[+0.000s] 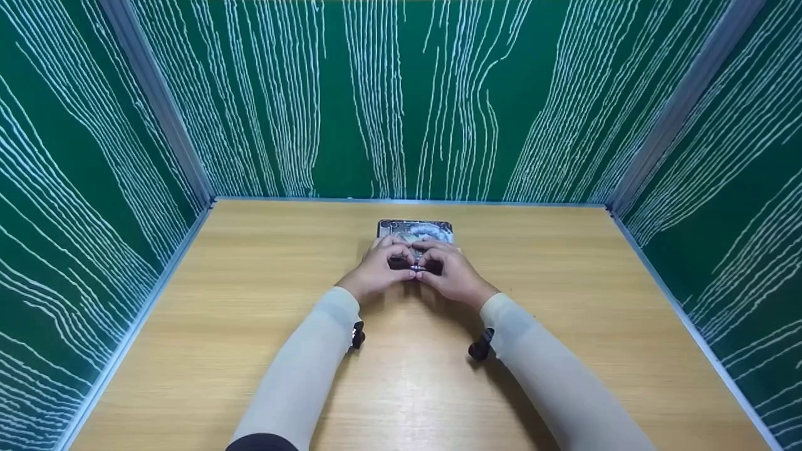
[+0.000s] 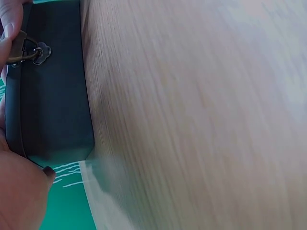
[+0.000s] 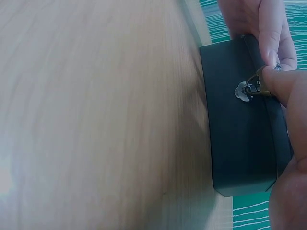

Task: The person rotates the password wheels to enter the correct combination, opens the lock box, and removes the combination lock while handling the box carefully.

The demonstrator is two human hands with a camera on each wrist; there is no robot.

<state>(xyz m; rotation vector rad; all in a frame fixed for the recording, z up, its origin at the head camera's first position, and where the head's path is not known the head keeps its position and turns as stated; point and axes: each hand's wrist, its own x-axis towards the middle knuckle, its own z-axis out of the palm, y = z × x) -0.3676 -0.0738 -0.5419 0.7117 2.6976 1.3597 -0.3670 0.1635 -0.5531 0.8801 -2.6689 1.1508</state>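
A dark box (image 3: pixel 240 129) with a patterned picture lid (image 1: pixel 416 227) sits on the table. On its front, a metal clasp (image 3: pixel 243 91) carries a small brass-coloured padlock (image 2: pixel 17 48) by its shackle. My left hand (image 1: pixel 376 268) and right hand (image 1: pixel 457 270) meet at this padlock, thumbs side by side at the middle of the front. Each hand pinches the padlock with its thumb, while the other fingers lie over the lid. The fingers partly hide the padlock's body in both wrist views.
The wooden table (image 1: pixel 413 376) has a metal-edged border along its back and sides. Green panels (image 1: pixel 338 125) with white wavy lines stand around it. Dark wrist devices (image 1: pixel 481 344) sit on the inner side of both light sleeves.
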